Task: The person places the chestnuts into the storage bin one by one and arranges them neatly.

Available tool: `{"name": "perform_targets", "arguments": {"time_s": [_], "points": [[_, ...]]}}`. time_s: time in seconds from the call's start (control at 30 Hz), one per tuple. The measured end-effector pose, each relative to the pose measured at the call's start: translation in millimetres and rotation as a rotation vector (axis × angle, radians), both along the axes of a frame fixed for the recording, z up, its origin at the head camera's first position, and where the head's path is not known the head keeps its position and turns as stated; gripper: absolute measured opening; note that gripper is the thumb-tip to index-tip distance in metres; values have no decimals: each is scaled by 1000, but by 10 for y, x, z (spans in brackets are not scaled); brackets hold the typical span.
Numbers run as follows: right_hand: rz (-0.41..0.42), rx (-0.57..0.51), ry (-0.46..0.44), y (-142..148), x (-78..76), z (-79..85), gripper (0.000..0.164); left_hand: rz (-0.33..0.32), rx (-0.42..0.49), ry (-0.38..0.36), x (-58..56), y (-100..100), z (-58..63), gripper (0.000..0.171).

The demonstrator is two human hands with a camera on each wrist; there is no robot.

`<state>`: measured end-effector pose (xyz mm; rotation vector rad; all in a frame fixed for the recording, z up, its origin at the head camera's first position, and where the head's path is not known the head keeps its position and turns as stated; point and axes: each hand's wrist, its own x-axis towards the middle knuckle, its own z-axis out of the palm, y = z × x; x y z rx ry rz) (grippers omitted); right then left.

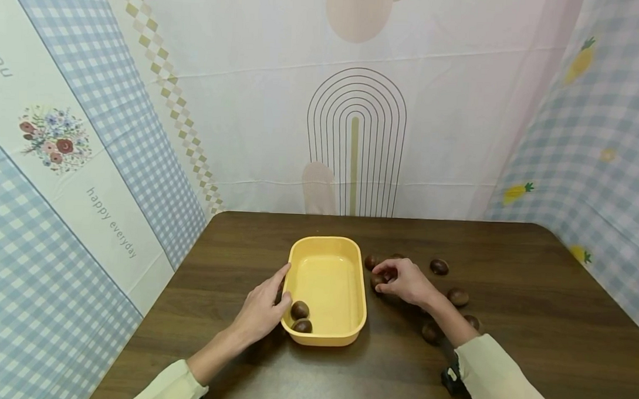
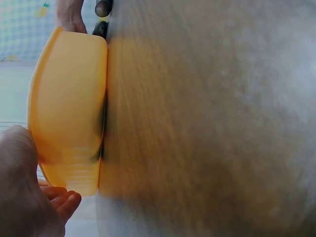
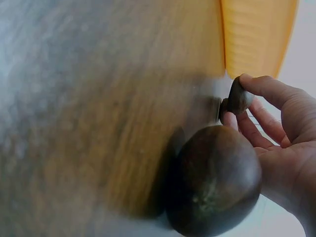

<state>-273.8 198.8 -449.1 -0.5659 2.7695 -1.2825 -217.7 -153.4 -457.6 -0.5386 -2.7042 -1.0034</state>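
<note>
A yellow rectangular tray stands on the table, with two chestnuts in its near left corner. My left hand holds the tray's left side, thumb and index finger at the rim; the other fingers curl along its outer wall in the left wrist view. To the right of the tray, my right hand pinches a chestnut between thumb and fingertips, low over the table. Another chestnut looms large beneath that wrist in the right wrist view.
Several more chestnuts lie on the dark wooden table around the right hand and forearm, among them one farther back and one beside the wrist. Printed cloth hangs behind the table and along both sides.
</note>
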Motion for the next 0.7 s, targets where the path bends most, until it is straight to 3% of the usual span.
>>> {"name": "perform_targets", "arguments": {"time_s": [0.7], "points": [[-11,-74,1,83,-16,201,28,-9,3,4,25,-9,15,63]]}}
